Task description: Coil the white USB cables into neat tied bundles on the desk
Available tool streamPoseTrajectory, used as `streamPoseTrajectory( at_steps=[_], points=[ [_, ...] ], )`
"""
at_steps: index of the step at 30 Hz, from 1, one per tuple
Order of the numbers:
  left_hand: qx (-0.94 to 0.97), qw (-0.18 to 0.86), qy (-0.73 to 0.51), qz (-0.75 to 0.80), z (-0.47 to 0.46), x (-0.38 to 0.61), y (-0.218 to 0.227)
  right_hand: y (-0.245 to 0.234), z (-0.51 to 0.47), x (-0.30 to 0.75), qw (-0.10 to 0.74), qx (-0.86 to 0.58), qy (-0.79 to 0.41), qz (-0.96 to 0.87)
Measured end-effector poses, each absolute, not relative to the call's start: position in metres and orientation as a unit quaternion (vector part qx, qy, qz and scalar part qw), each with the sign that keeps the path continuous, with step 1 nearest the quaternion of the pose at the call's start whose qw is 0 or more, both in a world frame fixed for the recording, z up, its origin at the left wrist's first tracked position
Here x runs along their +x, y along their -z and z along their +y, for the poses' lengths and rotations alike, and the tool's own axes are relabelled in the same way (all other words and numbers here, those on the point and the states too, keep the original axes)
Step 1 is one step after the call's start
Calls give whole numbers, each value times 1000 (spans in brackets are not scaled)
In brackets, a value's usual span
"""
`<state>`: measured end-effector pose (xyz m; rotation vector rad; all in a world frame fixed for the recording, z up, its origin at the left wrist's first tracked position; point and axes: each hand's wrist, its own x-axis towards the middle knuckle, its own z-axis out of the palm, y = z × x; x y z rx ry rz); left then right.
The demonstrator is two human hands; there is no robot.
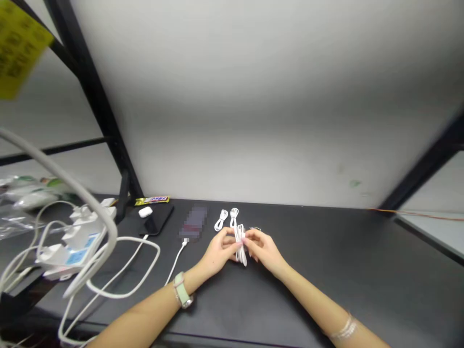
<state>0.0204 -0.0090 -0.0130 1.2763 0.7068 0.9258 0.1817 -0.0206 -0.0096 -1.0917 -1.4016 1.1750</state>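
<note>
A white cable, folded into a long narrow bundle, is held upright just above the black table. My left hand pinches it from the left, thumb across its front. From the right, the fingertips of my right hand close on the same bundle. Just behind my hands, two more white cable bundles lie on the table: one tied in the middle, the other partly hidden by the held cable. Thin white ties show behind my right hand.
A phone with a blurred screen lies left of my hands, a white charging cord plugged in. Further left are a black tablet-like device, a white earbud case, a wrapped snack bar and a power strip with loose cords.
</note>
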Motion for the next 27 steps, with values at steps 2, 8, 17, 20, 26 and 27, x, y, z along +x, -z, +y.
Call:
streamPoseTrajectory(
  at_steps=[2, 8, 17, 20, 26, 27],
  points=[
    [563, 649, -406, 311, -9, 20, 11, 7, -21, 182, 475, -459, -461, -592],
    [543, 675, -394, 305, -10, 20, 8, 5, -23, 183, 475, -472, -431, -605],
    [567, 658, -391, 304, -10, 21, 16, 12, -23, 181, 497, -454, -442, -593],
    [568, 655, -388, 314, -9, 21, 19, 12, -26, 181, 486, -445, -437, -612],
    [570, 643, -390, 331, -9, 21, 19, 13, -33, 177, 488, -429, -358, -671],
    [576, 637, -390, 331, -10, 20, 19, 13, -34, 176, 480, -428, -339, -686]
  ],
)
